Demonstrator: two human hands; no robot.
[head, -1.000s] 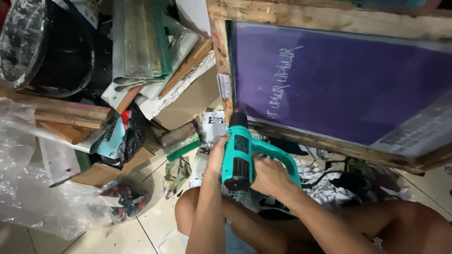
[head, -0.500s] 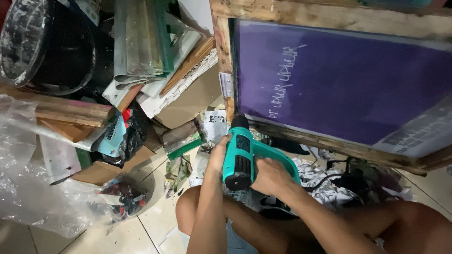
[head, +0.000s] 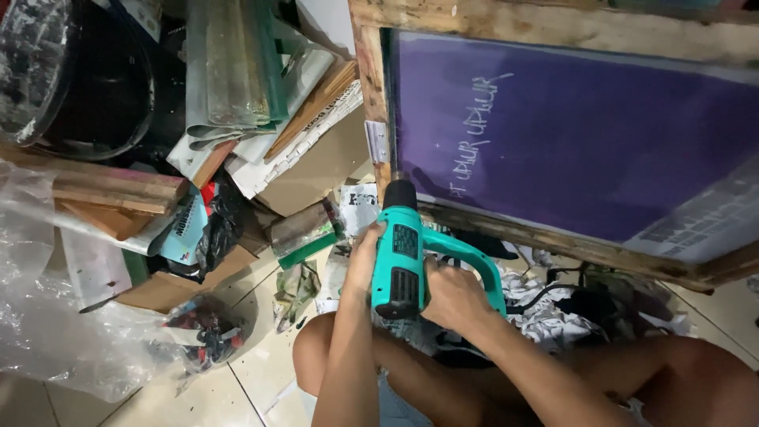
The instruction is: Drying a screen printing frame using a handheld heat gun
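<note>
A teal heat gun (head: 399, 249) with a black nozzle points up at the lower left corner of a wooden screen frame (head: 371, 87). The frame holds a purple coated mesh (head: 569, 134) with pale lettering. My left hand (head: 364, 257) grips the left side of the gun's body. My right hand (head: 451, 292) wraps its handle from the right. Both forearms rise from the bottom of the view above my bare knees.
A heap of wood strips, card and squeegees (head: 237, 79) fills the left. A black bucket (head: 71, 79) stands at top left. Clear plastic sheeting (head: 47, 324) and a small bag lie on the tiled floor. Crumpled paper and black cable (head: 553, 304) lie under the frame.
The heat gun and both hands have shifted slightly; the nozzle stays aimed at the frame's lower left corner.
</note>
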